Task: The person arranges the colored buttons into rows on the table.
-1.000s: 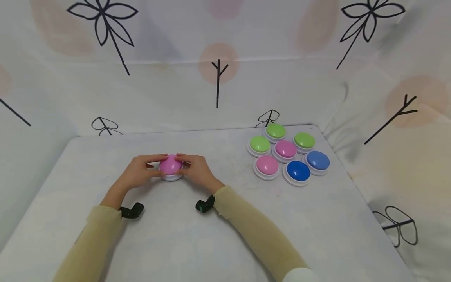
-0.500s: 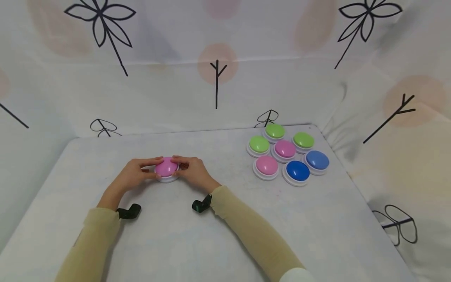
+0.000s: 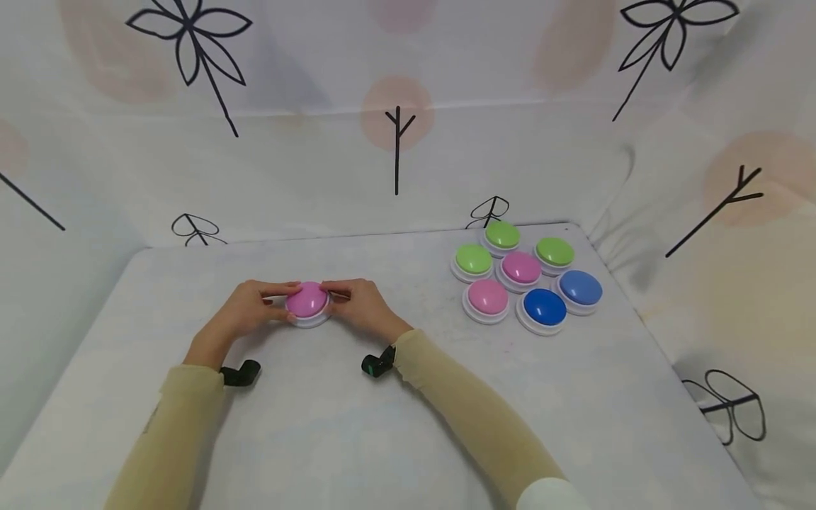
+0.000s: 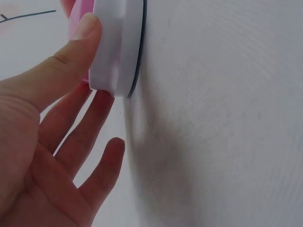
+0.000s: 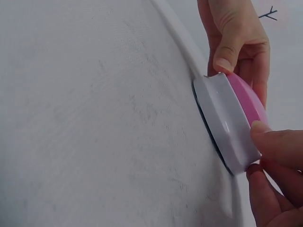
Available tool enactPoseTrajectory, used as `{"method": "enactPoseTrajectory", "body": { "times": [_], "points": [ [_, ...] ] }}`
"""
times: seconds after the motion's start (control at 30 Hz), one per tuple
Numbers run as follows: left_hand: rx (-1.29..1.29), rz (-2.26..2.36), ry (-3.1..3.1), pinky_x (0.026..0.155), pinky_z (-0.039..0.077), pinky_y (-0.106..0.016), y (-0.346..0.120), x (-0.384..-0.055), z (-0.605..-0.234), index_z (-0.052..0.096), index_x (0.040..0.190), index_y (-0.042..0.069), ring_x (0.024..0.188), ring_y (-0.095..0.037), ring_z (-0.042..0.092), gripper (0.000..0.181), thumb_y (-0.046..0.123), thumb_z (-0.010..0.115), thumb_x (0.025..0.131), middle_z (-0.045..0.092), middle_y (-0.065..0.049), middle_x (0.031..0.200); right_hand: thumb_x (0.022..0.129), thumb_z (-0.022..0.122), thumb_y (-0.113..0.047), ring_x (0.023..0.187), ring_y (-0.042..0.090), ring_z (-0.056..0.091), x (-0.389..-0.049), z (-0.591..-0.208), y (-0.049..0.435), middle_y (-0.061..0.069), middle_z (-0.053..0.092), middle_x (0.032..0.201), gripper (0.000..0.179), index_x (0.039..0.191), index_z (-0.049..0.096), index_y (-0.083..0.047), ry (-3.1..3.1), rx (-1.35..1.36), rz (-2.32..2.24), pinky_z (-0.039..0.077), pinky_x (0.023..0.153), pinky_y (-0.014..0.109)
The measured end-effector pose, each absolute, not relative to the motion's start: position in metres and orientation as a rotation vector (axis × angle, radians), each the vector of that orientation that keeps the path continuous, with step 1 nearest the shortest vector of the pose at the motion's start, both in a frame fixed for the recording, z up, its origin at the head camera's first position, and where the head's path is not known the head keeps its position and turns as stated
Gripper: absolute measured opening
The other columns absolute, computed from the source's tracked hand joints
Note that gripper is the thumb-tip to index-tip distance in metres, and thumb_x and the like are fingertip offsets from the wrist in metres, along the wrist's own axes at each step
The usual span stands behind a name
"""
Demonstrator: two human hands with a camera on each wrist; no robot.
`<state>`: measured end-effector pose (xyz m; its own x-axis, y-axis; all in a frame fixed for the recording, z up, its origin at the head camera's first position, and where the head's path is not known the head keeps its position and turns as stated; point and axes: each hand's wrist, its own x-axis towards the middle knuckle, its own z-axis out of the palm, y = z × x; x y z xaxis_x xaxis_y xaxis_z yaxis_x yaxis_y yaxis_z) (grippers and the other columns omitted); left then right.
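A pink push button point(image 3: 307, 300) with a domed top and white round base is between my two hands, at the left-middle of the table. My left hand point(image 3: 251, 309) holds its left side, thumb at the near edge and fingers at the far edge. From the other side, my right hand point(image 3: 365, 307) pinches it by the rim. In the left wrist view, the thumb point(image 4: 71, 52) lies along the white base and dome edge, with two fingertips against the base. The right wrist view shows the dark underside edge of the button point(image 5: 227, 123) close over the white surface.
At the right back of the white table point(image 3: 306, 439) stands a cluster of similar buttons: several green, pink and blue, such as a dark blue button point(image 3: 545, 307) and a green button point(image 3: 474, 259). A patterned cloth wall point(image 3: 306, 177) rises behind the table.
The pink button and both hands have shifted slightly left across the table in the first half second, then stayed nearly in place. The head view has swayed slightly. The button cluster has not moved.
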<state>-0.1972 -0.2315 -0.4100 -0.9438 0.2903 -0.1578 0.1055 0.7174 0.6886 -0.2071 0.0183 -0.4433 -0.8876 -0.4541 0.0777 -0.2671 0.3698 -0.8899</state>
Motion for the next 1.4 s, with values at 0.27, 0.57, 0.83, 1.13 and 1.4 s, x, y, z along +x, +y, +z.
{"method": "enactPoseTrajectory", "body": {
  "times": [0.27, 0.57, 0.83, 1.13, 1.4],
  "points": [
    [0.285, 1.042, 2.661, 0.107, 0.040, -0.052, -0.232, -0.200, -0.411, 0.063, 0.136, 0.019, 0.139, -0.034, 0.039, 0.062, 0.021, 0.086, 0.079, 0.052, -0.003, 0.147, 0.087, 0.078, -0.013, 0.114, 0.016, 0.064, -0.204, -0.428, 0.049, -0.001, 0.064, 0.132, 0.046, 0.132, 0.067, -0.017, 2.478, -0.571, -1.476, 0.049, 0.094, 0.021],
    [0.298, 1.067, 2.649, 0.107, 0.040, -0.051, -0.232, -0.201, -0.411, 0.065, 0.134, 0.016, 0.140, -0.032, 0.038, 0.061, 0.017, 0.087, 0.078, 0.054, -0.001, 0.145, 0.088, 0.075, -0.006, 0.120, 0.028, 0.062, -0.202, -0.411, 0.097, 0.005, 0.064, 0.132, 0.043, 0.131, 0.066, -0.007, 2.504, -0.555, -1.604, 0.051, 0.093, 0.024],
    [0.280, 1.062, 2.651, 0.107, 0.040, -0.051, -0.232, -0.200, -0.409, 0.065, 0.134, 0.017, 0.139, -0.033, 0.040, 0.061, 0.017, 0.087, 0.077, 0.054, -0.003, 0.145, 0.088, 0.076, -0.007, 0.121, 0.030, 0.061, -0.195, -0.401, 0.149, 0.005, 0.064, 0.133, 0.044, 0.131, 0.067, -0.011, 2.558, -0.410, -1.660, 0.051, 0.096, 0.029],
    [0.320, 1.070, 2.665, 0.106, 0.042, -0.050, -0.230, -0.202, -0.412, 0.066, 0.132, 0.018, 0.135, -0.032, 0.045, 0.061, 0.020, 0.089, 0.075, 0.058, -0.002, 0.141, 0.093, 0.072, -0.016, 0.127, 0.028, 0.055, -0.187, -0.403, 0.224, 0.005, 0.059, 0.139, 0.045, 0.137, 0.062, -0.016, 2.651, -0.152, -1.564, 0.047, 0.102, 0.040],
    [0.324, 1.057, 2.658, 0.107, 0.042, -0.050, -0.234, -0.199, -0.411, 0.065, 0.134, 0.019, 0.136, -0.032, 0.044, 0.060, 0.020, 0.087, 0.078, 0.055, -0.003, 0.143, 0.096, 0.069, -0.021, 0.130, 0.032, 0.052, -0.177, -0.405, 0.271, 0.010, 0.058, 0.140, 0.047, 0.141, 0.058, -0.011, 2.735, -0.153, -1.480, 0.045, 0.104, 0.046]
  ]
}}
